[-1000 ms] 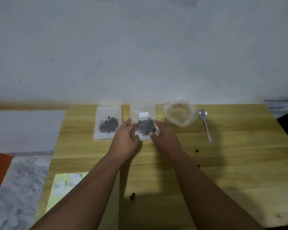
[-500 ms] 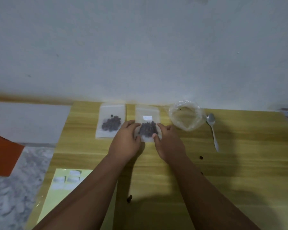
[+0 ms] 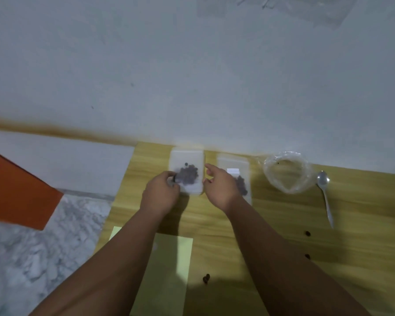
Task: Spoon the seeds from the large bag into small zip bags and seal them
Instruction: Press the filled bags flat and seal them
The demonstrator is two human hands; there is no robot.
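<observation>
Far left, off the tabletop (image 3: 363, 201): orange panel (image 3: 16, 190) over marbled floor (image 3: 43, 258). Near the front-left tabletop edge: pale yellow sheet (image 3: 169, 270), partly covered by the left forearm.

Left hand (image 3: 161, 195): positioned at the left edge of the first small zip bag (image 3: 189, 160). Fingers curled, grip closed on that edge as a pinch. Bag laid flat near the back edge of the tabletop, with dark seeds (image 3: 188, 175) clustered at mid-height.

Right hand (image 3: 219, 188): positioned just right of the same bag, index finger extended toward its right edge, remaining fingers loosely curled. Grip state: cannot tell through the blur whether grasping the edge or only touching. Partly covers the second small zip bag (image 3: 234, 163), laid flat just beside the first, with more seeds visible at its right side.

Further right, apart from the second bag: large bag (image 3: 286, 172), mouth rolled open, almost empty. Just beside it, to the right: spoon (image 3: 325, 195), flat on the tabletop, bowl toward the wall. Loose seeds (image 3: 307, 233) scattered on the tabletop nearer the front.
</observation>
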